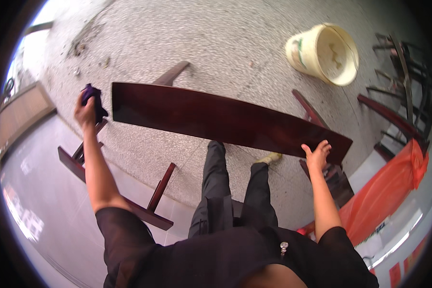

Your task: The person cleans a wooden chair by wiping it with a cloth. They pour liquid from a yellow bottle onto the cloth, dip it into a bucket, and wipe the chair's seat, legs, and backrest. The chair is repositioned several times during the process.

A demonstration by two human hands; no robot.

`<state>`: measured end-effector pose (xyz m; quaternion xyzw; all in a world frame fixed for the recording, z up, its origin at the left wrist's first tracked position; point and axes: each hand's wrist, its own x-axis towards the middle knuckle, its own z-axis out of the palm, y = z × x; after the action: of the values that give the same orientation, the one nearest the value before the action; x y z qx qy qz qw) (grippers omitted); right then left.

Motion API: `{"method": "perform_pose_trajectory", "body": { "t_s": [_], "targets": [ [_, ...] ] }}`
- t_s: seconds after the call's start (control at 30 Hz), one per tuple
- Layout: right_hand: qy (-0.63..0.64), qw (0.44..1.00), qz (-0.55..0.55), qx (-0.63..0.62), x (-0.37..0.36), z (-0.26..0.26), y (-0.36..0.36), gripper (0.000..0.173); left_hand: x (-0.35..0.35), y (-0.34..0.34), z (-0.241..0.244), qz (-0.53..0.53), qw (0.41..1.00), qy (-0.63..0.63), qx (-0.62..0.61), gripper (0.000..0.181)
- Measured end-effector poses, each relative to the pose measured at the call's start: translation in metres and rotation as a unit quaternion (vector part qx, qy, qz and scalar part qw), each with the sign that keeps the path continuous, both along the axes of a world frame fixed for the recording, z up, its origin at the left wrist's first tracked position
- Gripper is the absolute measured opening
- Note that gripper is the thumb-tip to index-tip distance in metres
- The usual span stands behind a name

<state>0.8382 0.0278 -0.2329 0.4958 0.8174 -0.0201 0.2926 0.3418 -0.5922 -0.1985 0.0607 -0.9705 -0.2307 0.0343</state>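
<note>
A long, dark red-brown wooden bench (216, 115) with a glossy top lies crosswise before me, its splayed legs showing beyond the far edge. Just off its left end is my left hand (85, 108), closed around a crumpled dark purple cloth (95, 100). My right hand (317, 154) rests at the near edge of the board, close to its right end, with thumb and fingers spread. Whether the fingers of that hand press on the top or grip the edge I cannot tell.
A cream plastic bucket (336, 54) stands beyond the bench at the right. Dark wooden furniture frames (405, 79) crowd the far right, near an orange-red plastic covering (385, 194). Another red-brown wooden bench (154, 217) lies at lower left. My feet are under the bench's near edge.
</note>
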Motion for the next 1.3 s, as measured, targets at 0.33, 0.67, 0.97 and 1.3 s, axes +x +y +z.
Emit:
{"method": "perform_pose_trajectory", "body": {
  "t_s": [0.33,0.67,0.97,1.3],
  "targets": [
    [0.047,0.998,0.036,0.032,-0.012,0.008,-0.012,0.118,0.133,0.146,-0.059,-0.175,0.978,0.115,0.016,0.054],
    [0.546,0.808,-0.15,-0.163,0.079,0.034,0.026,0.074,0.363,0.468,-0.046,-0.336,0.93,0.145,0.019,0.065],
    [0.465,0.751,-0.386,-0.265,0.311,0.05,0.046,0.054,0.561,0.736,-0.03,-0.561,0.803,0.048,0.197,0.067],
    [0.504,0.594,-0.534,-0.328,0.334,0.032,0.005,0.048,0.583,0.722,-0.053,-0.895,0.417,0.11,0.111,0.029]
  ]
}}
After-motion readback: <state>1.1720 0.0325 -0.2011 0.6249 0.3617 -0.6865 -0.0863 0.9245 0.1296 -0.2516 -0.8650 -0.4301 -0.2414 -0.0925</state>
